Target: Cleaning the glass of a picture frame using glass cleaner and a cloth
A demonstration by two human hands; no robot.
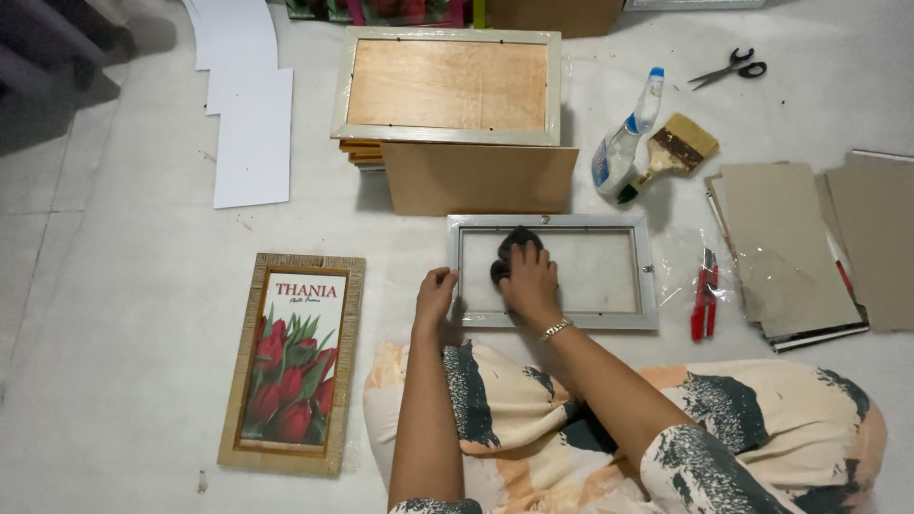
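Pressing a dark cloth (pixel 512 249) onto the grey frame (pixel 647 276), right hand (pixel 531 286) flat.

— What sort of place is shown?
— A home framing workspace, set up on a pale tiled floor (pixel 114 381).
— What is it shown by?
— Stacked picture frames (pixel 447 86), backing boards (pixel 790 247), white sheets (pixel 249 133), a spray bottle (pixel 624 143), a brush (pixel 678 148) and scissors (pixel 728 69) are laid out across the floor.

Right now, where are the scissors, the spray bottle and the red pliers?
scissors (pixel 731 69), head view, on the crossing blades.
spray bottle (pixel 624 143), head view, on its clear body.
red pliers (pixel 704 303), head view, on the red handles.
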